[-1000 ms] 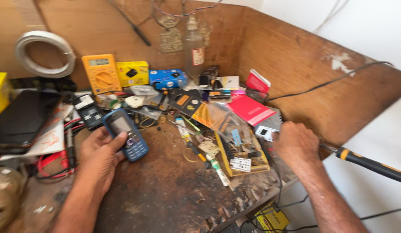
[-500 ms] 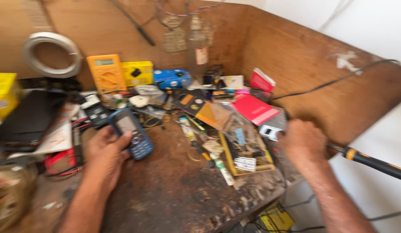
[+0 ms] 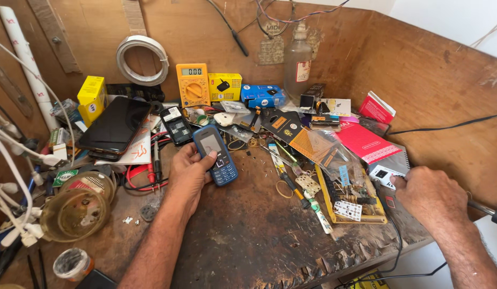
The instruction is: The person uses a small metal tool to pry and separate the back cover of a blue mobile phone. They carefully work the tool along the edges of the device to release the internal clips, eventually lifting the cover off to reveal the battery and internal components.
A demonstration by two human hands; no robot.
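Observation:
My left hand (image 3: 189, 174) holds a small blue keypad phone (image 3: 215, 154) face up over the worn wooden bench, thumb resting beside its screen. My right hand (image 3: 430, 195) is at the bench's right edge, closed around a tool whose black and yellow handle (image 3: 491, 213) sticks out to the right; its fingertips lie next to a small white packet (image 3: 383, 174). The tool's tip is hidden by the hand.
A yellow tray of small parts (image 3: 349, 199) sits between my hands. Behind lie a black tablet (image 3: 116, 125), a yellow multimeter (image 3: 193, 84), red booklets (image 3: 363, 141), small boxes and a glass bottle (image 3: 298, 63). White cables and a round dish (image 3: 74, 214) crowd the left.
The view has dropped and shifted, bringing the bench closer. My left hand still holds the blue phone; my right hand stays at the right edge with the tool.

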